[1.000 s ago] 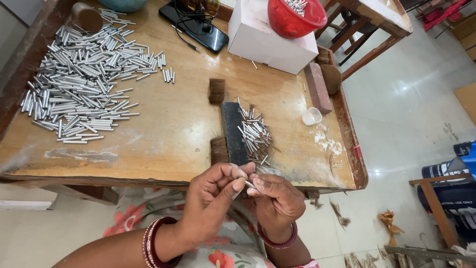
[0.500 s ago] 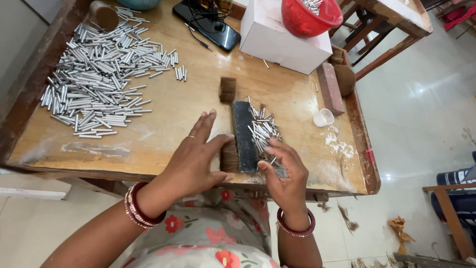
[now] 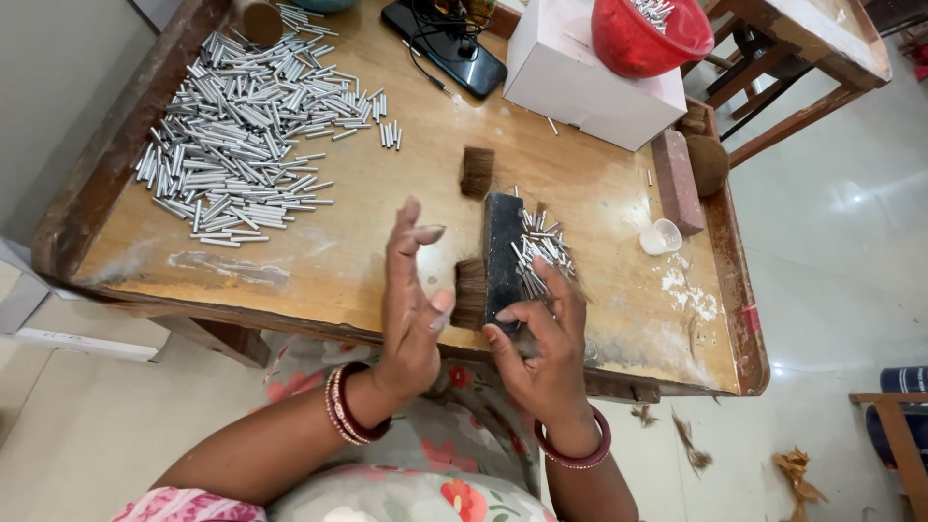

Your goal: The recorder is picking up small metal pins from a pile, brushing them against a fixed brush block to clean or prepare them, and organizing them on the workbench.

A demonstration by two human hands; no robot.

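Hands work at the near edge of a worn wooden counter [image 3: 367, 232]. The left hand [image 3: 411, 309] is raised just above the edge, palm turned inward, fingers spread and straight — it holds nothing. The right hand [image 3: 541, 343] rests at the near end of a dark block [image 3: 503, 249] that lies lengthwise on the counter; its fingers curl over a small heap of short silver pins [image 3: 541, 253] beside the block, thumb against the block's near corner. Whether a pin is pinched between the fingertips cannot be told from this view.

A tuft of brown bristles [image 3: 471, 294] sits against the block's left side, between the two hands, and a second tuft [image 3: 478, 172] lies just beyond the block's far end. Both wrists wear red bangles.

Across the far left of the counter spreads a large loose pile of silver metal tubes [image 3: 242, 135], well apart from the hands. Behind the block stand a white box [image 3: 590, 87] with a red bowl [image 3: 650, 37] on top — the bowl holds more silver pieces. A black phone [image 3: 445, 48] with a cable lies left of the box. To the right of the block are a reddish brick-shaped piece [image 3: 675, 180] and a small clear cup [image 3: 662, 236].
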